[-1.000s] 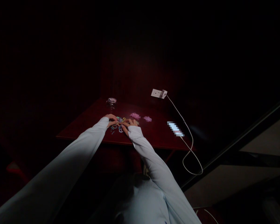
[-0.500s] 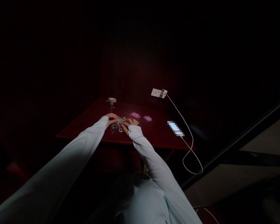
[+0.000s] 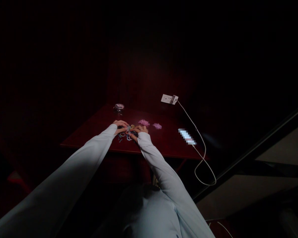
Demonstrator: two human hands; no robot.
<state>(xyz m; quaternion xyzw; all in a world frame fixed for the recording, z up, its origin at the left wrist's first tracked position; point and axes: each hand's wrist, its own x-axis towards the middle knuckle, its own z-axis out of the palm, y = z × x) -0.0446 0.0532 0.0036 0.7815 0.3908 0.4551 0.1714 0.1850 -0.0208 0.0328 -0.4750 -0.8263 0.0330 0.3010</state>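
One camera, worn on my head, looking forward and steeply down. Pale clothing [image 3: 156, 211] on my body lies closest, bottom centre. Sleeves [image 3: 81, 165] run up from the lower edge, narrowing with distance. Left hand [image 3: 119, 124] and right hand [image 3: 140, 129] farther off, small, near mid-frame. Tabletop [image 3: 175, 143] viewed obliquely from over its near edge; wall socket [image 3: 166, 99] beyond, farther still. Wide view.

Smooth, dark red bench [image 3: 89, 135] with a soft sheen, apparently wood. Clear, shiny jar [image 3: 118, 110], glass or plastic unclear. Matt, creased cloth sleeves [image 3: 155, 157]. Smooth white plastic wall socket [image 3: 166, 98] and cable [image 3: 196, 128]. Coloured rings [image 3: 129, 138] too small to tell their material.
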